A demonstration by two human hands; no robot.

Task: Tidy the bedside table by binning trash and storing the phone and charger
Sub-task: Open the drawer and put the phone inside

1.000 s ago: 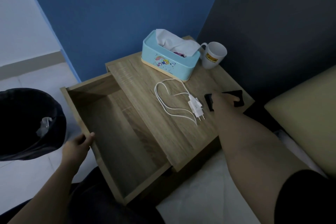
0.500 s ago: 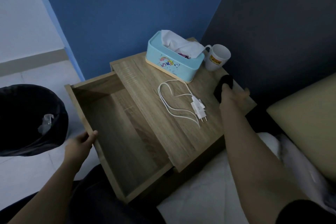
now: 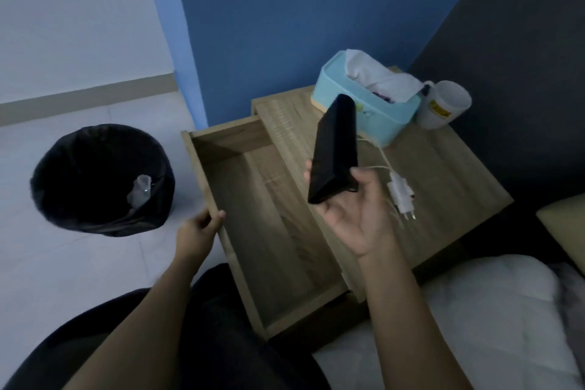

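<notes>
My right hand [image 3: 357,212] holds a black phone [image 3: 335,149] tilted in the air above the inner edge of the open wooden drawer [image 3: 269,225]. The drawer is pulled out from the bedside table [image 3: 443,174] and holds nothing. My left hand [image 3: 198,231] grips the drawer's front left edge. A white charger with its coiled cable [image 3: 400,193] lies on the tabletop just right of my right hand. On the floor to the left stands a black-lined bin [image 3: 101,180] with a piece of clear trash [image 3: 141,190] inside.
A light blue tissue box [image 3: 364,104] and a white mug [image 3: 443,108] stand at the back of the tabletop. A blue wall rises behind, a dark headboard to the right. White bedding [image 3: 474,320] and a pillow [image 3: 566,225] lie at the lower right.
My right hand has lifted the phone off the table's right side and carried it left, over the drawer's edge. My left hand stays on the drawer front.
</notes>
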